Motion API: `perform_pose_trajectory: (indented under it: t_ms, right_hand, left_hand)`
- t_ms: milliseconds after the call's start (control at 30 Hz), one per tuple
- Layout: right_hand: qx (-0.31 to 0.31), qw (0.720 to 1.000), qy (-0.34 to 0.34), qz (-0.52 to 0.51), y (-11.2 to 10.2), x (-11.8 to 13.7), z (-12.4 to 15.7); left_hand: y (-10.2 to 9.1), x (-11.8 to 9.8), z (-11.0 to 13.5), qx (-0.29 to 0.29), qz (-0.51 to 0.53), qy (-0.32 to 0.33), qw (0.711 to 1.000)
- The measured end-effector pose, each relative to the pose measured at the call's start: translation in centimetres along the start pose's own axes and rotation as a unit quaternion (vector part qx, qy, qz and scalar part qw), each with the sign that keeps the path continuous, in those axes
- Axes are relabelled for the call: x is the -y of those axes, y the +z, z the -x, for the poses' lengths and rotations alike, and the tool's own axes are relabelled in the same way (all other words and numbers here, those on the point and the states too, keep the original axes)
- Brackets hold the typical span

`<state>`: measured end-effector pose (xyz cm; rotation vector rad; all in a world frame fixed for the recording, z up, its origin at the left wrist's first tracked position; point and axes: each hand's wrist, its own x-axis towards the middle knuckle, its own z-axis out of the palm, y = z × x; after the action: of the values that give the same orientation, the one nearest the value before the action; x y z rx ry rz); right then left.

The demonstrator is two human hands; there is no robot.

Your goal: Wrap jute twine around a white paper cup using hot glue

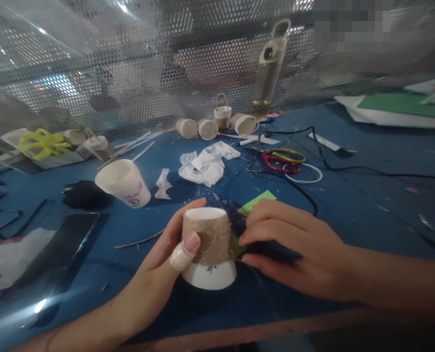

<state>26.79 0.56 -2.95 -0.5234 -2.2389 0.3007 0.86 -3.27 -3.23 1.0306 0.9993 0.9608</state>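
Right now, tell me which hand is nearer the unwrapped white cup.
Left. The left hand is nearer the camera and right of the white cup; the right hand is farther right, past the twine-wrapped cup.

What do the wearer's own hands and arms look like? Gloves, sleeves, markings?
Left hand: ungloved, with a pale, smooth band, like tape or a plaster, wrapped around the thumb. Right hand: ungloved, no ring or wrap visible. No sleeves show on the left forearm or right forearm.
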Motion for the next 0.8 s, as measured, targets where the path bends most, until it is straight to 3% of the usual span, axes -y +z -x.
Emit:
perform_pose_trajectory:
  t_ms: [133,500,800]
  right_hand:
    - [0.009,1.0,-0.012,-0.012,0.4,0.4,0.0]
    - [0.028,0.998,0.047,-0.024,0.4,1.4,0.3]
    - [0.022,1.0,0.012,-0.011,0.6,0.9,0.1]
  left_hand:
    - [0.2,0.1,0.2,0.009,-0.008,0.009,1.0]
    - [0.3,0.3,0.7,0.016,-0.066,0.023,0.997]
    - [0.3,0.1,0.4,0.013,-0.066,0.017,0.998]
